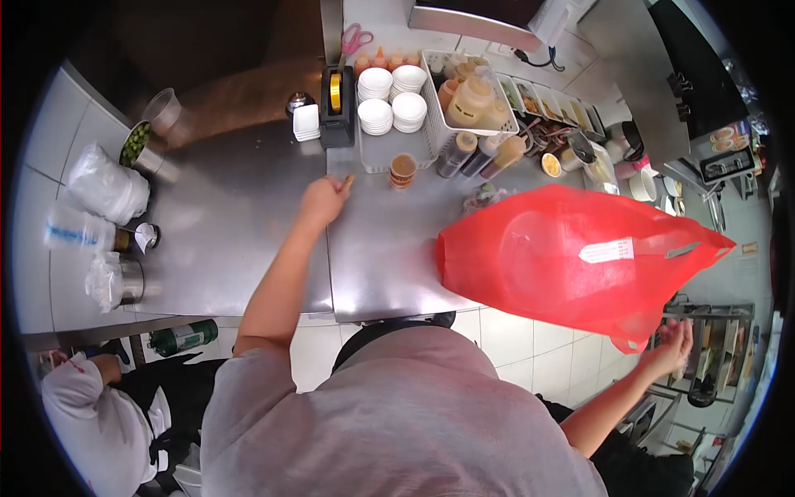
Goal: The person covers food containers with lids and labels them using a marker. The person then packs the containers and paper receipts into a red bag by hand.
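Observation:
My left hand (324, 203) is over the steel counter, its fingers closed in a pinch. A small tan bit shows at the fingertips, too small to name. To its right stands a paper cup (402, 171) with brown contents. A large red plastic bag (530, 257) with a white printed label (607, 250) stands on the right part of the counter, its handles pointing right. Beside the bag's lower handle is my right hand (669, 349), fingers loosely curled and apart. No clear grip on the bag shows there.
White bowls (375, 116) are stacked in a basket behind the cup. Sauce bottles (470, 101) fill another basket, with more bottles in front. A black tape dispenser (337, 112) stands beside small white dishes (306, 123). Wrapped stacks (108, 184) line the left wall. A co-worker (99, 422) is at lower left.

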{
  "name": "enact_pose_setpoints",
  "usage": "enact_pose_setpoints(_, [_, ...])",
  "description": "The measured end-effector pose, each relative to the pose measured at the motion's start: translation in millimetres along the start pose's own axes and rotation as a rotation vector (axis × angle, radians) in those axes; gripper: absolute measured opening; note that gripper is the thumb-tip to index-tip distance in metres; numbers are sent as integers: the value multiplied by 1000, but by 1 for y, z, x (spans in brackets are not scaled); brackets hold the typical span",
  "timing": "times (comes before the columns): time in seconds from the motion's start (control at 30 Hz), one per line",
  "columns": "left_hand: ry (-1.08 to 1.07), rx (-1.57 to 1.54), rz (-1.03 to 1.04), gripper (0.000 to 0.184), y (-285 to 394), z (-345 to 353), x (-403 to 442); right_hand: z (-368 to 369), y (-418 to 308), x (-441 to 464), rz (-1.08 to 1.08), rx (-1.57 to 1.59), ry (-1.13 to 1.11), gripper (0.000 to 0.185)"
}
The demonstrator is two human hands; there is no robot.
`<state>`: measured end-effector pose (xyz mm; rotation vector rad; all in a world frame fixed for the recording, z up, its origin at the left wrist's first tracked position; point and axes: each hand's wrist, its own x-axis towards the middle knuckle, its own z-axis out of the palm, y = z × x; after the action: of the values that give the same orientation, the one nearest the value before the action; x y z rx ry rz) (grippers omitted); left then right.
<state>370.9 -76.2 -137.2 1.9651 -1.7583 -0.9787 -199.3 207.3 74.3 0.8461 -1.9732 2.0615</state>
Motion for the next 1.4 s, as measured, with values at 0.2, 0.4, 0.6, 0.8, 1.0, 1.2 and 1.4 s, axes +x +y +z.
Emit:
enact_pose_setpoints(0.2, [267, -209, 254, 51, 40, 54, -52, 11, 99, -54, 224, 207, -85, 28])
enact_pose_setpoints(0.4, [375, -48, 260, 53, -20, 58, -90, -1, 255, -174, 1059, -133, -617, 20])
enact_pose_setpoints(0.6, [644, 224, -315, 70, -117, 44, -124, 7, 257, -258, 592, -572, -1727, 27])
enact_pose_setpoints(0.8, [628, 437, -391, 75, -162, 8, -77, 44, 251, -263, 1025, -500, -1294, 32])
enact_pose_setpoints(1.0, [863, 264, -363, 47, -193, -53, 14, 18, 237, -309, 1111, -671, -1080, 31])
enact_pose_setpoints(1.2, [917, 131, -171, 10, -227, -81, 44, 9, 152, -401, 1066, -837, -1187, 26])
enact_pose_setpoints(1.4, [725, -22, 159, 7, -207, -122, 123, 27, 111, -446, 1051, -856, -1223, 28])
